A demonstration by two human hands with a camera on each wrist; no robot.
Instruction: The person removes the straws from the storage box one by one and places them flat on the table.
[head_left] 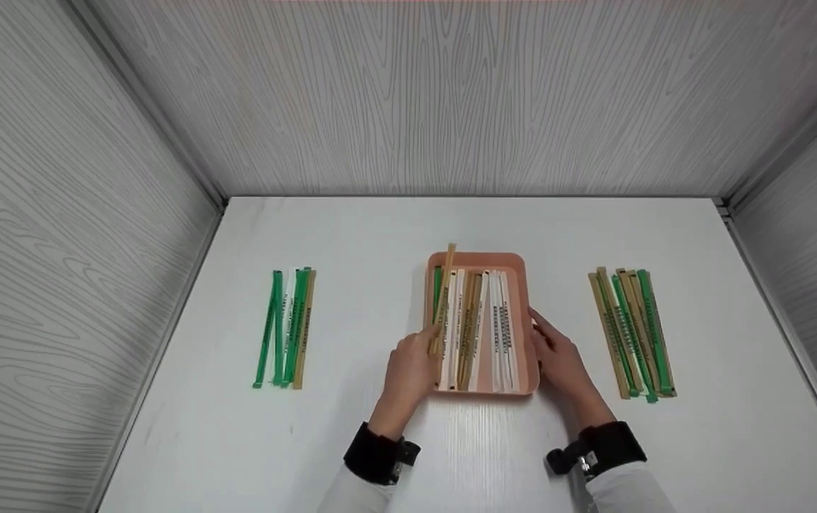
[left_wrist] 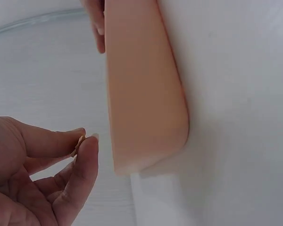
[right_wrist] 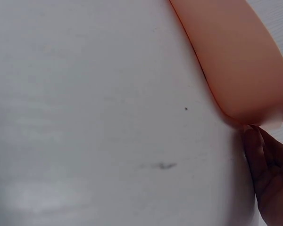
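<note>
Tan wrapped stick [head_left: 449, 267] is at the center of the frame, slanted over the left side of the pink tray [head_left: 486, 260], top end past the far rim. Left hand [head_left: 408, 367] pinches its lower part between thumb and finger; the left wrist view shows the pinch just beside the tray. Right hand [head_left: 565, 367] grasps the tray's right side, a fingertip touching the base corner in the right wrist view. Inside the tray: white sticks [head_left: 497, 331], mostly center and right, some brown sticks [head_left: 470, 328] among them, and a green stick [head_left: 437, 279] at the left edge. Left of frame, a group of green, white and tan sticks [head_left: 298, 328]; right of frame, a group of green and tan sticks [head_left: 652, 320], both lying on the white table [head_left: 365, 235]. Black band on each wrist.
</note>
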